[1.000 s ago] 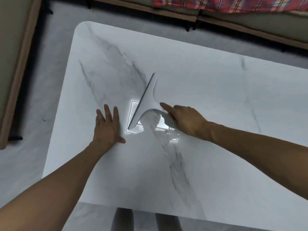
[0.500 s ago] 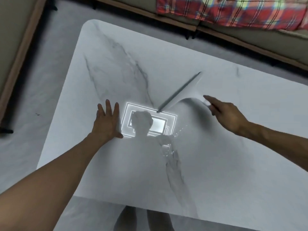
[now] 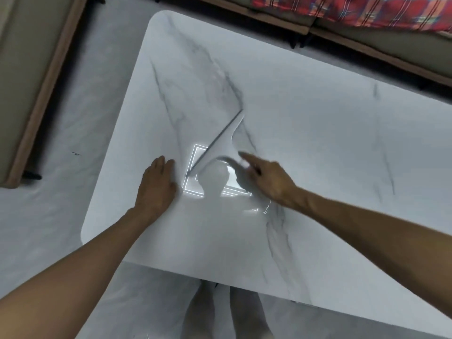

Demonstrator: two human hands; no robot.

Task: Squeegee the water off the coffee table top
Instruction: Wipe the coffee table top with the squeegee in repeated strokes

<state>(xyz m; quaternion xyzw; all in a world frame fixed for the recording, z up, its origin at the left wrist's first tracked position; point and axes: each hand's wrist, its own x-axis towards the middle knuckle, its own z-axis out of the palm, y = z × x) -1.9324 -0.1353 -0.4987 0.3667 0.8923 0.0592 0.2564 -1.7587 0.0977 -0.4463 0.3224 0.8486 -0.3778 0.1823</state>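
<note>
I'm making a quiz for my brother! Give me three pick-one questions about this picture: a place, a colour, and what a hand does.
1. Where is the left hand? A) flat on the white marble coffee table B) in a pocket C) raised high
2. Main colour of the plaid blanket? A) green B) red C) black
3. The right hand is? A) empty B) waving C) holding the white, dark-bladed squeegee
Answers: A, its palm lies on the tabletop; B, red checks show; C, it grips the handle.
</note>
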